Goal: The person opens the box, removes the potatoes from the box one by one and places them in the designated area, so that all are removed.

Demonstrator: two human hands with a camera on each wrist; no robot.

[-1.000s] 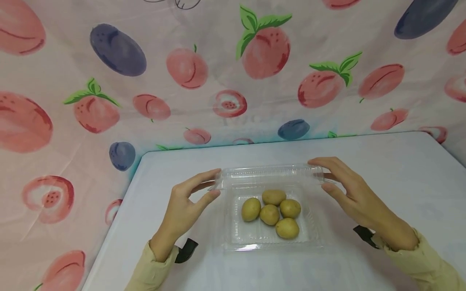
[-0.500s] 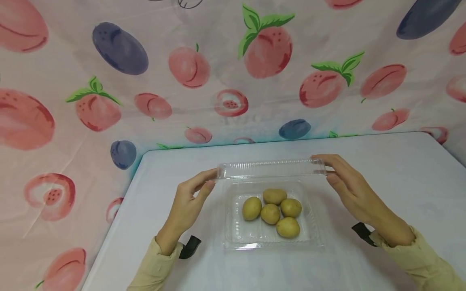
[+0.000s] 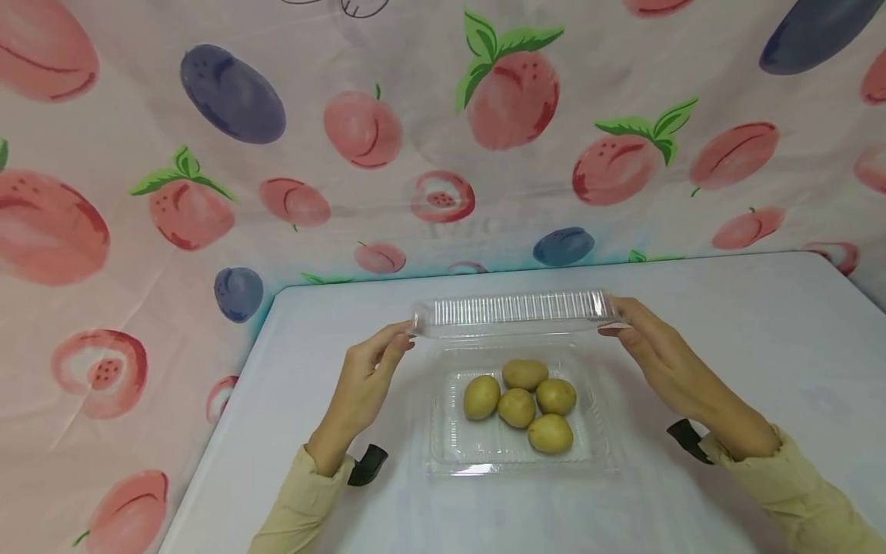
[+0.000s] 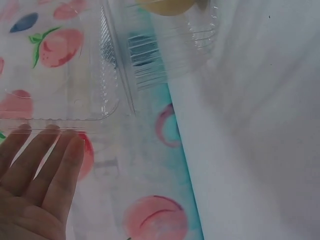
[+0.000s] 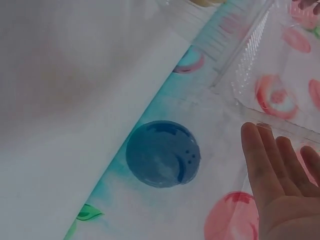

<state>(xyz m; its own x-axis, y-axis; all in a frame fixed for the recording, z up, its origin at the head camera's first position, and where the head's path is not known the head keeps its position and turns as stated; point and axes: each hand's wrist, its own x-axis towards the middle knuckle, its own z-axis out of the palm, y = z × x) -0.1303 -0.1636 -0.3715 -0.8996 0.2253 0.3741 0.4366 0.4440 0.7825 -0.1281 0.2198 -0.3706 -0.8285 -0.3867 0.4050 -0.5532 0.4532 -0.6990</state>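
A clear plastic clamshell container [image 3: 453, 459] stands on the white table, holding several small yellow-brown potatoes [image 3: 517, 408]. Its ribbed, transparent lid [image 3: 515, 309] is raised over the far side of the base. At the lid's left end, my left hand [image 3: 365, 377] touches the edge, thumb on the near side. The left wrist view shows that hand's [image 4: 42, 175] straight fingers with tips at the lid's rim. My right hand [image 3: 664, 362] is at the opposite end. In the right wrist view, the right hand's [image 5: 285, 180] fingers are extended, their tips right by the rim.
The white table [image 3: 747, 323] meets a fruit-printed cloth backdrop [image 3: 388, 46] at its back and left edges. A black strap end [image 3: 368, 465] shows by the left sleeve, and another black strap end [image 3: 688, 441] by the right.
The lid has turned up and away in the head view, its ribbed wall now showing more broadly. Both hands moved with it, the left slightly rightward. The potatoes kept their arrangement.
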